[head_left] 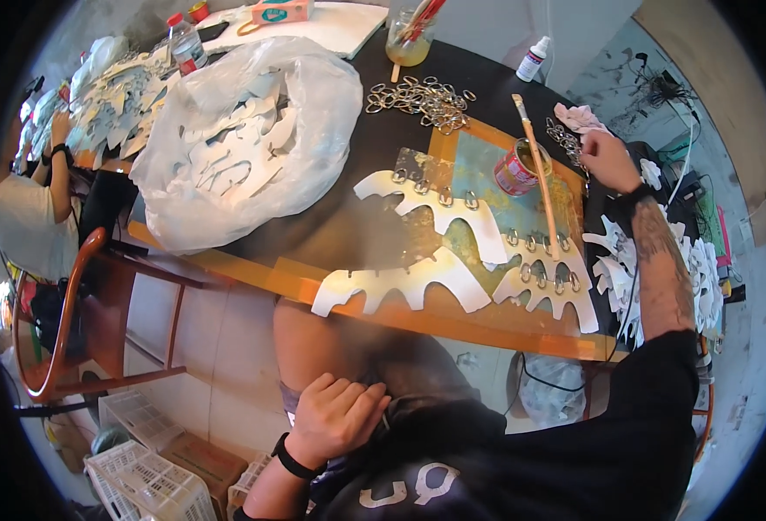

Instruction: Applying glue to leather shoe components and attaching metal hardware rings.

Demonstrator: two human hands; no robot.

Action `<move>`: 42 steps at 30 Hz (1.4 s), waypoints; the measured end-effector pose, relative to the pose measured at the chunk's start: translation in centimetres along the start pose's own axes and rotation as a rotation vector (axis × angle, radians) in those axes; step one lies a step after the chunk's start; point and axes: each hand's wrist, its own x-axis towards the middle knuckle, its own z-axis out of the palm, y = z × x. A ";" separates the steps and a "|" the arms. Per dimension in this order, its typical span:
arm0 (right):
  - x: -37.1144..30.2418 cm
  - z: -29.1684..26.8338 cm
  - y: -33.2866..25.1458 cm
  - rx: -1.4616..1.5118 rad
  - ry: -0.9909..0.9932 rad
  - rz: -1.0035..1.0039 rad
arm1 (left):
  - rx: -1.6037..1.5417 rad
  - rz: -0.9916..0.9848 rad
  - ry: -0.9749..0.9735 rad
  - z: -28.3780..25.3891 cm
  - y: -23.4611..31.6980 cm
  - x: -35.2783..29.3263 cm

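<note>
Metal rings (563, 139) lie just left of the right hand (610, 162), its grip unclear; the left hand (335, 418) is loosely curled.

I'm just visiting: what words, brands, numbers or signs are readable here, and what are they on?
I don't copy out lettering, but it stands here:
Black T-shirt: large white characters on the front.
White bottle: label print too small to read.
Red tin: label too blurred to read.
Clear plastic bottle: red label, too small to read.

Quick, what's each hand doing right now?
Left hand: curled closed, no held item visible.
Right hand: by some metal rings; grip cannot be told.
</note>
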 end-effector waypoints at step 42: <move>-8.0 3.3 -34.2 0.567 -0.288 -0.186 | 0.218 -0.111 -0.005 4.4 1.8 5.2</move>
